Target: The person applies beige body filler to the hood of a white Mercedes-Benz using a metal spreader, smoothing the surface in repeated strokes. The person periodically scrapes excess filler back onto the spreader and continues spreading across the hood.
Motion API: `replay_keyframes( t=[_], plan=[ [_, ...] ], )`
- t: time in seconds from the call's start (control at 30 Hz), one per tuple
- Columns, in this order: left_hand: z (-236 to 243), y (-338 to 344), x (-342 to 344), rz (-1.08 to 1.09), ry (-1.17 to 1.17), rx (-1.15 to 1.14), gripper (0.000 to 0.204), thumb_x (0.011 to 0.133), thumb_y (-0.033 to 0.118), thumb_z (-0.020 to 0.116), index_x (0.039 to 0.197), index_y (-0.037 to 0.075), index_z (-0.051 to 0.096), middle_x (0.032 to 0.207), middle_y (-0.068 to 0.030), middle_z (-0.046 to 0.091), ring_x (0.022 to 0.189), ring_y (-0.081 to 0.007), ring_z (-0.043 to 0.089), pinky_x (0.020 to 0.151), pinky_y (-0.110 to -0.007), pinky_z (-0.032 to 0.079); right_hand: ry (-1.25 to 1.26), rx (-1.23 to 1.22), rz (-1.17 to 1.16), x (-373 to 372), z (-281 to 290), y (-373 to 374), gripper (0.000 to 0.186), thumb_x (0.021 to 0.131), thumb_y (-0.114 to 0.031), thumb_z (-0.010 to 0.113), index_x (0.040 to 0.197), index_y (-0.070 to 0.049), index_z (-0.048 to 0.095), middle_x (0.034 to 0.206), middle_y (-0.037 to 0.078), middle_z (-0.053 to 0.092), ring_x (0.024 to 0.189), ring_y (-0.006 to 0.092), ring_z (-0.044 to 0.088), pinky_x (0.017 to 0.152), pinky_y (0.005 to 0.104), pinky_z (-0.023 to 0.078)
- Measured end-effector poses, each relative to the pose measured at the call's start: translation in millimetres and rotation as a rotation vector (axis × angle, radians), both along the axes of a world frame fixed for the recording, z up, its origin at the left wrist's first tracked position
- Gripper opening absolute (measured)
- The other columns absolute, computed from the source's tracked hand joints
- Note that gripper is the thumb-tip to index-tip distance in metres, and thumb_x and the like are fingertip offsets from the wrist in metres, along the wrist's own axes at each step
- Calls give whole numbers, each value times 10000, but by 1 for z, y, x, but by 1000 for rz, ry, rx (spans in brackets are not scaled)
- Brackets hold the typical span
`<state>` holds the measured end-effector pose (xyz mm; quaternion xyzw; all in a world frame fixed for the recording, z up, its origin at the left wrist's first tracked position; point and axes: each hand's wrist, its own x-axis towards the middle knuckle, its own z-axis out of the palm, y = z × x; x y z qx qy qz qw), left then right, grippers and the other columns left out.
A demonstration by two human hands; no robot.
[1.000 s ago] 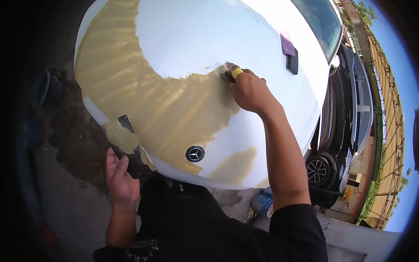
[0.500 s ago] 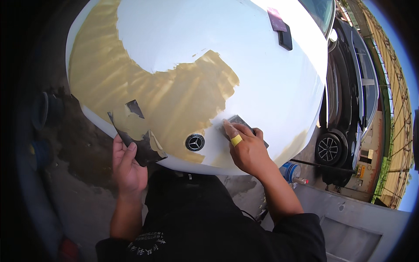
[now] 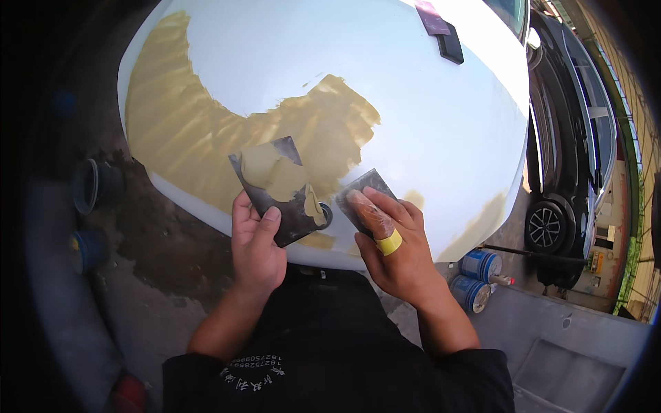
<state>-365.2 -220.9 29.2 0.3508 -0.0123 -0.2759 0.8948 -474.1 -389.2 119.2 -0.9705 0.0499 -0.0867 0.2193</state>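
Note:
My left hand (image 3: 258, 251) grips a dark flat board (image 3: 290, 219) by its near edge, thumb on top. A thick smear of beige body filler (image 3: 273, 173) lies on the board. My right hand (image 3: 401, 258), with yellow tape round one finger, holds a dark rectangular spreader (image 3: 353, 199) just right of the board, the two apart. Both tools are over the front of a white car hood (image 3: 427, 117). A broad curved coat of beige filler (image 3: 175, 138) covers the hood's left and middle. The round badge (image 3: 326, 215) is partly hidden by the board.
A black block (image 3: 451, 47) and a purple sheet (image 3: 432, 17) rest farther up the hood. At the right stand a black car (image 3: 571, 131) and blue tins (image 3: 480, 264). Dark buckets (image 3: 85, 187) stand on the ground at the left.
My left hand has brought the board rightward and up, over the badge. My right hand has turned the spreader and drawn it toward the board. A small beige patch now shows beyond my right hand.

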Motion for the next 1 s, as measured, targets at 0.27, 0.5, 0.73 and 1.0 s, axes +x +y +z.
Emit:
replay_keyframes(
  t=[0.27,0.5,0.73,1.0],
  plan=[
    [5,-10,-15,101,-152,79,421,976,17,492,1377,1,363,1324,-149,525,1224,-221,528,1076,-407,409,97,-12,105,-11,-6,4,555,843,1,627,1372,-111,501,1313,76,611,1222,288,568,961,514,397],
    [10,15,1,189,-220,136,419,968,-2,481,1370,-34,367,1310,-168,533,1192,-201,533,1059,-372,406,156,98,-264,17,-5,-59,567,882,-59,585,1430,-46,436,1276,179,593,1256,344,507,981,491,380],
    [-10,32,5,148,-162,104,403,976,11,475,1367,-17,382,1321,-131,517,1228,-208,514,1078,-389,392,422,-141,-411,102,-12,-85,560,888,-79,445,1443,-8,424,1245,211,607,1252,343,513,954,596,402],
    [-19,46,21,98,-171,79,401,981,17,465,1369,-30,375,1327,-129,512,1235,-207,507,1087,-392,381,569,-118,-473,132,-25,-77,597,866,-134,454,1447,1,417,1146,252,644,1082,413,609,949,496,458]
  ],
)
